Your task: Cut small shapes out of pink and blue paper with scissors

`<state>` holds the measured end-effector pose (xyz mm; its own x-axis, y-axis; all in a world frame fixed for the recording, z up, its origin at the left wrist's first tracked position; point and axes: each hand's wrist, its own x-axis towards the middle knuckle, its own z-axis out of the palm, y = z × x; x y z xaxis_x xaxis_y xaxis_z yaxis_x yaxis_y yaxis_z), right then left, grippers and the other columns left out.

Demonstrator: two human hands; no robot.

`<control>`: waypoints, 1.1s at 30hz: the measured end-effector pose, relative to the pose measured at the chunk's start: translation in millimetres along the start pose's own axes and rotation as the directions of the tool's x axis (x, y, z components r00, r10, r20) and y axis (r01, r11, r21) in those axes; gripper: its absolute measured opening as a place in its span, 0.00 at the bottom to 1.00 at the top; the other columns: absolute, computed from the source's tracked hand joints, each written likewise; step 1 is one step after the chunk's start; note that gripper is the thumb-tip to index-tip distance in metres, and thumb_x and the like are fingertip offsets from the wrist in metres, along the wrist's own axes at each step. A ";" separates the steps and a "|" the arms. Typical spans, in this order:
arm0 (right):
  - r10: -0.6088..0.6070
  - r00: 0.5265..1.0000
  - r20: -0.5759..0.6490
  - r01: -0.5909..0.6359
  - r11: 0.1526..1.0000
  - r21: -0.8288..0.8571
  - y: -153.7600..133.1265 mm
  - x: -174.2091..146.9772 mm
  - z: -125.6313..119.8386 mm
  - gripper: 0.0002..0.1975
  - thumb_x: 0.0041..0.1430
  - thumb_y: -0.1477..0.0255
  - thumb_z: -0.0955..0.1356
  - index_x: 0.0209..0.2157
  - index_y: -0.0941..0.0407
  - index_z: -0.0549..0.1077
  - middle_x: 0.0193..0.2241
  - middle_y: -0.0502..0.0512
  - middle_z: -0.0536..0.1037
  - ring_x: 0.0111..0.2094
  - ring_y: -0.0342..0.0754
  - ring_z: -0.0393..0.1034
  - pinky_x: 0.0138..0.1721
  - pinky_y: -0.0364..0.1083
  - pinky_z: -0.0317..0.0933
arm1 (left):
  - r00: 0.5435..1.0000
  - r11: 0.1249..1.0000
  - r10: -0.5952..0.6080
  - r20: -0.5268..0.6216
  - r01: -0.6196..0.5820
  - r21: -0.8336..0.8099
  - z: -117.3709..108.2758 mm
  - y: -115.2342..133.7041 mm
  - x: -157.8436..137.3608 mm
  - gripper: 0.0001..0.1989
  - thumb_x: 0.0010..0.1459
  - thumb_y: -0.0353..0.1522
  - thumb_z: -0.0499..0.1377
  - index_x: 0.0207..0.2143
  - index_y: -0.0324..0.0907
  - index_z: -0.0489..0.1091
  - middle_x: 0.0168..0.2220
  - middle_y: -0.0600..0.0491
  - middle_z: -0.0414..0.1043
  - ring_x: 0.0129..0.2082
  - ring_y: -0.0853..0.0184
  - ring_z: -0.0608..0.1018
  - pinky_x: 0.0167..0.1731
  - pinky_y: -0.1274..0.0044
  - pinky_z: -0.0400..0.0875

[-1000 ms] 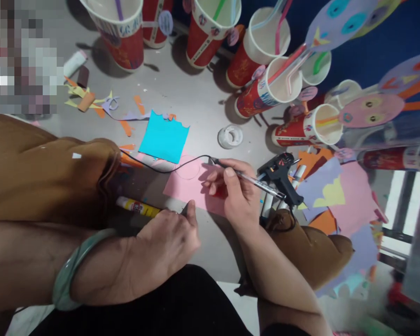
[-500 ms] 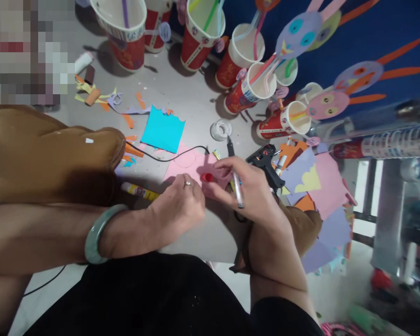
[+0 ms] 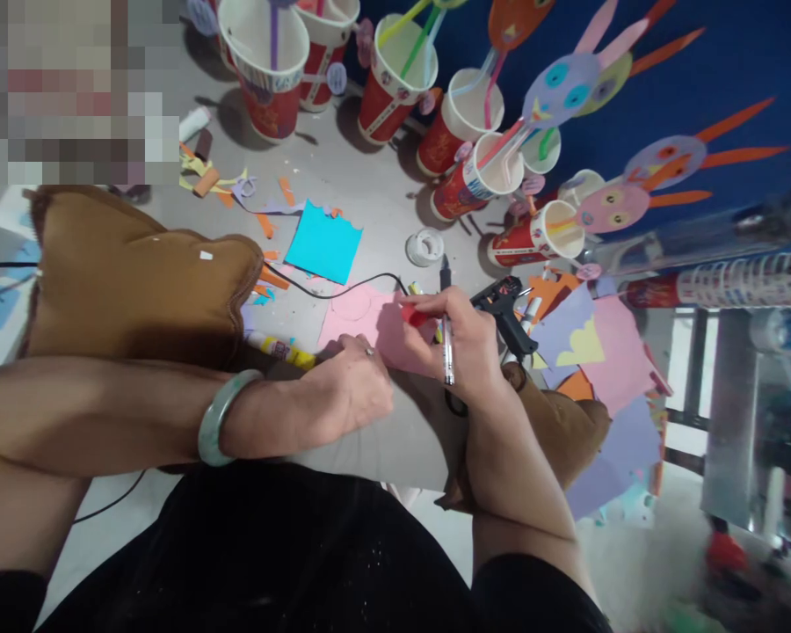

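The tabletop [image 3: 369,193] is moderately lit around the centre, where the cyan card [image 3: 324,242] is rendered vividly. Soft shadows of the paper cups [image 3: 388,107] are cast mainly toward nine o'clock, by which light from the three o'clock side is suggested. The pink paper [image 3: 386,332] is partly shaded beside the right hand [image 3: 465,338]. At six o'clock, detail in the black garment [image 3: 270,563] is largely lost. A pale sheen is shown on the bangle [image 3: 215,422]. Toward four o'clock, outlines are blurred and stretched; at ten o'clock, the corner is masked by coarse pixel blocks.
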<state>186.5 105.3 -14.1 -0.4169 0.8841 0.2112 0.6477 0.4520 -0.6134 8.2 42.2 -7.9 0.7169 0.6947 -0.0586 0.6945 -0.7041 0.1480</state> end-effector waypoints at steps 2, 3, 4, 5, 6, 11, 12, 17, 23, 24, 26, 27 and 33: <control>-0.015 1.000 -0.015 0.015 1.000 0.005 1.5 0.8 0.1 0.06 0.56 0.71 0.71 0.36 0.51 0.71 0.34 0.51 0.84 0.33 0.48 0.79 0.34 0.45 0.71 | 0.996 0.996 0.067 0.056 -0.070 0.051 -5.5 0.1 3.0 0.12 0.52 0.15 0.55 0.33 0.29 0.78 0.30 0.40 0.79 0.28 0.58 0.80 0.27 0.67 0.75; -0.017 1.000 -0.005 0.016 1.000 -0.006 1.8 1.3 -0.3 0.06 0.56 0.71 0.71 0.37 0.52 0.72 0.32 0.50 0.83 0.31 0.47 0.78 0.33 0.45 0.70 | 0.992 0.993 0.092 0.081 -0.097 0.067 -7.6 -0.1 3.9 0.10 0.53 0.16 0.56 0.32 0.30 0.77 0.29 0.41 0.78 0.26 0.59 0.79 0.26 0.68 0.74; -0.019 1.000 0.009 0.019 1.000 -0.015 1.9 1.7 -0.8 0.05 0.57 0.71 0.71 0.37 0.52 0.73 0.31 0.50 0.82 0.30 0.46 0.77 0.33 0.44 0.70 | 0.990 0.991 0.104 0.095 -0.111 0.073 -9.1 -0.3 4.4 0.09 0.53 0.17 0.58 0.31 0.31 0.77 0.27 0.43 0.77 0.25 0.60 0.79 0.26 0.68 0.74; -0.024 0.999 0.028 0.025 0.999 -0.020 1.6 2.0 -1.3 0.05 0.58 0.71 0.71 0.38 0.52 0.74 0.31 0.50 0.82 0.29 0.45 0.77 0.33 0.44 0.70 | 0.988 0.989 0.113 0.103 -0.121 0.083 -9.9 -0.4 4.5 0.08 0.53 0.18 0.58 0.31 0.32 0.77 0.27 0.43 0.77 0.25 0.60 0.79 0.26 0.68 0.75; -0.032 0.998 0.046 0.033 0.999 -0.016 1.3 2.3 -1.8 0.06 0.59 0.70 0.71 0.40 0.52 0.75 0.32 0.51 0.82 0.30 0.45 0.77 0.34 0.44 0.71 | 0.987 0.987 0.116 0.107 -0.127 0.097 -10.0 -0.4 4.2 0.08 0.54 0.18 0.58 0.31 0.32 0.77 0.27 0.43 0.77 0.25 0.59 0.79 0.26 0.67 0.75; -0.042 0.997 0.060 0.040 0.999 0.022 2.6 1.6 1.5 0.11 0.64 0.71 0.69 0.48 0.53 0.77 0.42 0.56 0.84 0.36 0.46 0.79 0.41 0.45 0.73 | 0.991 0.970 0.118 0.069 -0.130 0.205 -6.3 0.8 0.5 0.11 0.50 0.16 0.54 0.30 0.31 0.76 0.28 0.40 0.78 0.28 0.56 0.81 0.28 0.67 0.74; -0.057 0.997 0.047 0.056 0.998 0.015 4.0 1.3 3.2 0.12 0.65 0.71 0.69 0.49 0.53 0.77 0.42 0.56 0.84 0.37 0.47 0.80 0.41 0.46 0.73 | 0.992 0.968 0.117 0.051 -0.125 0.219 -5.6 0.9 0.0 0.12 0.49 0.16 0.54 0.29 0.31 0.76 0.28 0.40 0.78 0.27 0.56 0.81 0.27 0.67 0.73; -0.114 0.992 0.058 0.118 0.990 -0.072 9.2 0.5 9.5 0.16 0.66 0.71 0.67 0.54 0.51 0.75 0.43 0.57 0.84 0.40 0.49 0.80 0.42 0.48 0.74 | 0.991 0.966 0.130 0.045 -0.136 0.220 -8.7 0.3 1.3 0.11 0.48 0.17 0.54 0.28 0.33 0.75 0.26 0.42 0.76 0.25 0.57 0.79 0.26 0.68 0.72; -0.175 0.984 0.040 0.178 0.979 -0.095 4.1 0.5 7.3 0.16 0.65 0.74 0.67 0.53 0.50 0.76 0.39 0.54 0.84 0.33 0.46 0.78 0.36 0.47 0.74 | 0.992 0.976 0.103 0.079 -0.116 0.183 -11.8 0.6 2.9 0.10 0.54 0.19 0.54 0.33 0.31 0.76 0.29 0.39 0.78 0.27 0.56 0.80 0.26 0.67 0.73; -0.184 0.982 0.037 0.186 0.978 -0.092 3.0 0.6 6.9 0.16 0.65 0.74 0.68 0.53 0.50 0.76 0.39 0.54 0.84 0.33 0.46 0.78 0.35 0.46 0.73 | 0.993 0.976 0.102 0.055 -0.111 0.186 -10.2 0.8 2.1 0.10 0.54 0.20 0.55 0.34 0.31 0.76 0.29 0.39 0.78 0.27 0.56 0.80 0.26 0.67 0.72; -0.208 0.978 0.030 0.210 0.975 -0.076 1.2 1.0 6.4 0.15 0.64 0.75 0.69 0.52 0.51 0.76 0.40 0.56 0.84 0.35 0.46 0.78 0.37 0.46 0.73 | 0.994 0.977 0.106 0.031 -0.110 0.180 -6.4 1.3 0.2 0.10 0.54 0.20 0.55 0.34 0.31 0.76 0.29 0.40 0.77 0.26 0.56 0.79 0.25 0.67 0.72; -0.221 0.975 0.029 0.222 0.973 -0.067 0.7 1.2 6.3 0.15 0.64 0.75 0.69 0.51 0.51 0.76 0.41 0.56 0.84 0.36 0.47 0.79 0.38 0.46 0.74 | 0.994 0.979 0.108 0.036 -0.112 0.170 -4.7 1.5 -0.7 0.10 0.54 0.20 0.55 0.33 0.31 0.76 0.28 0.41 0.77 0.25 0.57 0.79 0.25 0.66 0.72; -0.223 0.970 0.097 0.235 0.963 -0.135 1.6 1.7 6.1 0.13 0.65 0.73 0.69 0.51 0.53 0.75 0.34 0.55 0.82 0.33 0.47 0.75 0.34 0.46 0.71 | 0.991 0.972 0.130 0.043 -0.135 0.190 -2.1 2.0 -0.1 0.06 0.54 0.22 0.56 0.29 0.34 0.74 0.26 0.44 0.75 0.25 0.58 0.77 0.25 0.66 0.71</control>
<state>182.9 106.9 -19.4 -0.6107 0.7452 0.2679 0.6117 0.6587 -0.4381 9.4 41.0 -5.6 0.8028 0.5907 -0.0810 0.5899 -0.8067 -0.0355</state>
